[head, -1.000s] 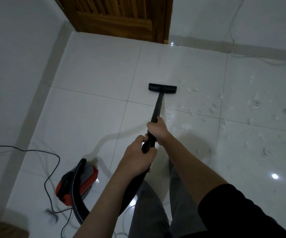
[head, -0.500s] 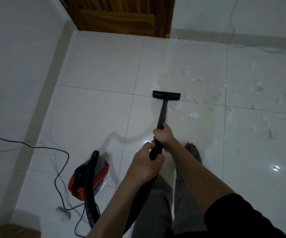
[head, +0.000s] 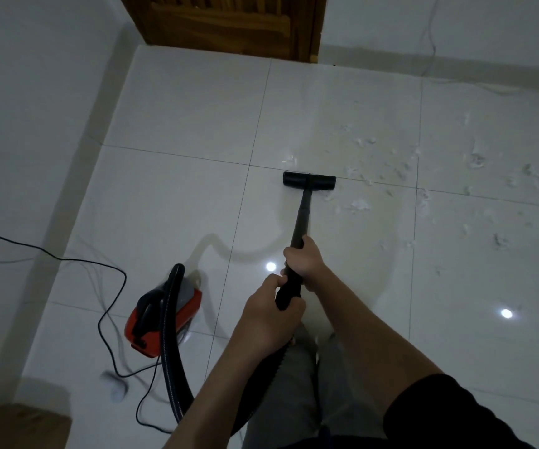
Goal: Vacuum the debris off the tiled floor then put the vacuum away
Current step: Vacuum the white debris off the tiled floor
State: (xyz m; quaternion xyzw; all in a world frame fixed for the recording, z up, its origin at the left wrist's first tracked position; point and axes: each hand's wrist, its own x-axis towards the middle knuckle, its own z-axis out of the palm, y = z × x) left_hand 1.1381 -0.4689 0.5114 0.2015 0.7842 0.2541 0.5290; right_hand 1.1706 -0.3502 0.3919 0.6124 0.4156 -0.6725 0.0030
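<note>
Both my hands grip the black vacuum wand (head: 302, 218). My right hand (head: 305, 259) holds it higher up the tube, my left hand (head: 269, 314) holds the handle end nearer my body. The flat black floor nozzle (head: 309, 180) rests on the white tiled floor (head: 177, 196), at the left edge of a scatter of white debris (head: 360, 205) that spreads to the right. The red and black vacuum body (head: 164, 314) sits on the floor at my left, joined by a black hose (head: 170, 361) that curves down toward me.
A black power cord (head: 112, 306) loops over the floor left of the vacuum body. A wooden door (head: 229, 24) stands at the far wall. A white wall (head: 35, 92) runs along the left. A brown box corner (head: 18, 427) shows at bottom left. A thin cable (head: 430, 43) hangs on the far wall.
The nozzle has been drawn back toward me from the far tile to the tile joint beside the debris. The view has tipped down, and the vacuum body appears further right.
</note>
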